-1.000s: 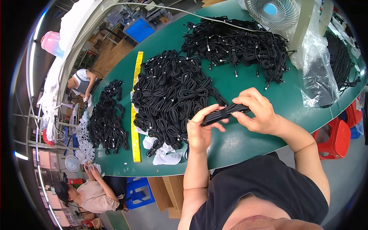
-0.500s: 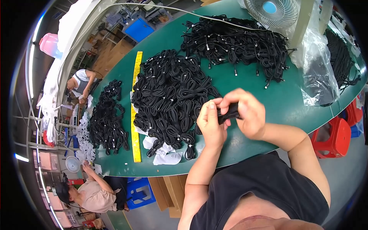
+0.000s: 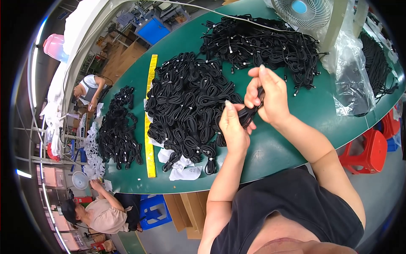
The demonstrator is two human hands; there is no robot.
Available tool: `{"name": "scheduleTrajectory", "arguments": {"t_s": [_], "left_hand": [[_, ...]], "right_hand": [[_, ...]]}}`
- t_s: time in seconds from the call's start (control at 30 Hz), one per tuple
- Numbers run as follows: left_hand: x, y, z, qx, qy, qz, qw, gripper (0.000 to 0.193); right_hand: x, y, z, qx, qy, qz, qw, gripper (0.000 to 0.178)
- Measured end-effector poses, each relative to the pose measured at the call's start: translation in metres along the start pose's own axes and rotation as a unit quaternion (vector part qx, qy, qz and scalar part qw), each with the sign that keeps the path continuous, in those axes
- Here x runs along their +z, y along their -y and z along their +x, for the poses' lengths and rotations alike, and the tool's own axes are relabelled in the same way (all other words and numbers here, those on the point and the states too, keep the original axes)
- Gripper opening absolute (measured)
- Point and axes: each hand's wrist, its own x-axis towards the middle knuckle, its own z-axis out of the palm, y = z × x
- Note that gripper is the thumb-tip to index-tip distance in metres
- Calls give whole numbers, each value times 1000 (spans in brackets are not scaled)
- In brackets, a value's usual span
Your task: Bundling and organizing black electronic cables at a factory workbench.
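Note:
A coiled black cable is held between my two hands, above the green table. My left hand grips the coil from the left side, thumb pointing up. My right hand is closed round the other end of the coil, with its fingers curled toward my left. Just left of my hands lies a big heap of coiled black cables, each bundle tied round its middle. Farther off, a pile of looser black cables with pale connectors spreads over the table.
A yellow strip separates the heap from a smaller cable pile at left. White paper pieces lie at the near edge. A fan and a clear plastic bag stand right. Two people work at left; red stools stand right.
My right hand has moved up and turned, its fingers now pointing away from me. More of the cable coil shows between my hands. My left hand has barely moved.

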Motion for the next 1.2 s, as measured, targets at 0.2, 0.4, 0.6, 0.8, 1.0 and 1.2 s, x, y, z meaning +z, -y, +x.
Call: {"name": "scheduleTrajectory", "arguments": {"t_s": [0.2, 0.4, 0.6, 0.8, 1.0, 1.2], "left_hand": [[-3, 7, -3, -88, 37, 42, 995, 49], [-32, 9, 2, -116, 115, 85, 983, 38], [-34, 16, -11, -151, 101, 74, 980, 43], [-38, -3, 0, -152, 30, 35, 987, 50], [-34, 12, -6, -165, 45, 25, 985, 54], [-41, 34, -28, -312, 34, 37, 949, 49]], "right_hand": [[3, 2, 6, 52, 7, -3, 999, 33], [-10, -5, -11, 87, 147, -105, 980, 39], [-12, -8, -14, 145, 62, -24, 987, 44], [-22, -1, -3, 85, 85, -268, 956, 56], [-35, -18, -11, -288, 103, -591, 747, 13], [-60, -32, -19, -294, 171, -615, 712, 21]]}}
